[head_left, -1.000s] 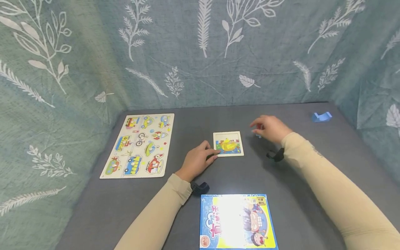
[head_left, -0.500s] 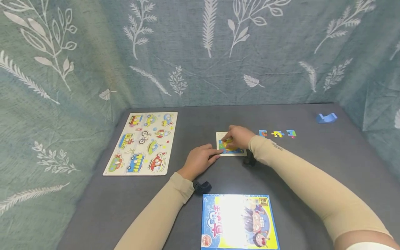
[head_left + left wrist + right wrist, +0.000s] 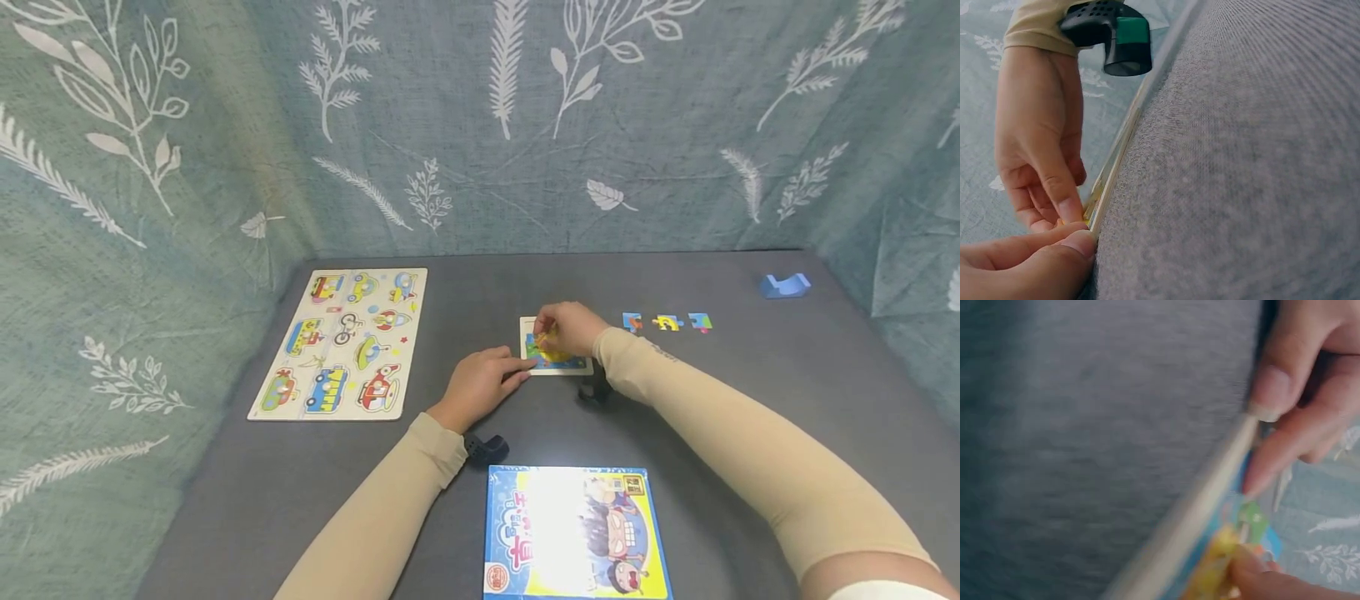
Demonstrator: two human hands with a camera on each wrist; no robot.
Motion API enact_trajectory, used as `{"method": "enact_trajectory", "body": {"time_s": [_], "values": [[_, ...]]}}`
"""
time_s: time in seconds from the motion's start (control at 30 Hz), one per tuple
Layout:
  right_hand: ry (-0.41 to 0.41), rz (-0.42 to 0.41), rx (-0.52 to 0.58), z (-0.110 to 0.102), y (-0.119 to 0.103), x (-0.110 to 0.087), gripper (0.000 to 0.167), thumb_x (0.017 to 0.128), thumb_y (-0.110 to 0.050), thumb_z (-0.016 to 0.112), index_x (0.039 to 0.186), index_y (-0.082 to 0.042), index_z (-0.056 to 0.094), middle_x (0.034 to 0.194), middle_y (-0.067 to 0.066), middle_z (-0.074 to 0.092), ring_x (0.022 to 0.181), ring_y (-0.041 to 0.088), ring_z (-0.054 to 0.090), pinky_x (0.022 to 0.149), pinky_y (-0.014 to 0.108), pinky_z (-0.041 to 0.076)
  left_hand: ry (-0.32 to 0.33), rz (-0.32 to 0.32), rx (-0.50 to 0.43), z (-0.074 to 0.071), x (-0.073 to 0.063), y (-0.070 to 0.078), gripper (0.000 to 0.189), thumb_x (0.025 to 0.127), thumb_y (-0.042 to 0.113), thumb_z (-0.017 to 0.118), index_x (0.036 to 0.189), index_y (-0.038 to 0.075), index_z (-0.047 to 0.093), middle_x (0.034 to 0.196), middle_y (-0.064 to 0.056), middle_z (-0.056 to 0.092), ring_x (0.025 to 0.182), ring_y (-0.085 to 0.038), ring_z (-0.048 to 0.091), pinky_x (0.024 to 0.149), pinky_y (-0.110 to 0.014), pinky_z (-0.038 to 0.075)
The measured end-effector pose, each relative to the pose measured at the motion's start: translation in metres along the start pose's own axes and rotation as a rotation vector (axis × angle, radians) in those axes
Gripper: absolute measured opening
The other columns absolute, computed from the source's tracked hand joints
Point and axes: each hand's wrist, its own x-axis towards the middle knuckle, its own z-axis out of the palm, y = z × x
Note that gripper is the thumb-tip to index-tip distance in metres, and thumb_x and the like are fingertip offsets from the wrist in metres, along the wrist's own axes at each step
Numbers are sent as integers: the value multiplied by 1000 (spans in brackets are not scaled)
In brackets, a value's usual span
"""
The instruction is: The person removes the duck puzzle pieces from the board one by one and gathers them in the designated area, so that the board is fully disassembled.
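Observation:
A small framed jigsaw puzzle [image 3: 522,337] with a yellow duck picture lies mid-table in the head view. My left hand [image 3: 480,379] holds its lower left corner, thumb at the rim and index finger over the picture, as the right wrist view shows. Over the picture, my right hand [image 3: 573,327] pinches a puzzle piece [image 3: 1252,515] with green, blue and orange on it, largely hidden by the fingers. To the right, three loose pieces lie in a row: a blue one [image 3: 632,320], a yellow one [image 3: 666,322] and a blue-green one [image 3: 700,322].
A wooden vehicle peg puzzle [image 3: 337,343] lies at the left. In front of me is a blue and yellow picture box [image 3: 577,533], glare across its middle. A blue curved block [image 3: 784,286] stands far right. Patterned cloth [image 3: 465,125] hangs behind the table.
My right hand has moved left from the loose pieces to the duck puzzle and pinches a piece there. The loose pieces have come into view. My left hand stays at the puzzle's corner.

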Motion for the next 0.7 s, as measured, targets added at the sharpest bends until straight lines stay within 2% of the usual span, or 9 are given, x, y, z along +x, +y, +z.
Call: {"method": "enact_trajectory", "body": {"time_s": [0.23,0.37,0.47,0.6,0.7], "values": [[70,-9,110,6,8,-5,12,97,-8,77,103,-7,67,107,11,70,102,29,69,92,43,55,-11,-11,-11,-1,2,1,27,101,24,74,126,18,79,76,2,52,60,-12,40,57,-29,36],[156,-11,249,-5,16,-14,9,99,-10,75,102,-6,68,99,9,70,92,25,67,84,41,54,-5,-6,-13,-1,4,0,27,101,24,74,126,18,79,76,2,54,61,-12,40,58,-28,36],[213,2,344,-18,28,-31,9,100,-10,74,105,-3,71,99,9,70,91,23,66,83,39,55,-6,-10,-7,0,2,0,26,101,24,74,126,18,79,75,2,53,60,-11,38,57,-27,34],[191,8,281,-35,55,-67,11,98,-4,74,108,1,76,99,7,75,89,20,68,80,36,56,-10,-20,-5,2,-1,1,26,100,24,74,125,18,79,72,4,49,60,-10,36,56,-26,32],[164,-9,167,-41,73,-94,12,97,-2,74,109,0,78,99,6,76,86,19,68,78,37,55,-8,-23,-9,2,0,1,26,101,25,74,125,18,80,72,4,48,60,-10,36,57,-26,31]]}}
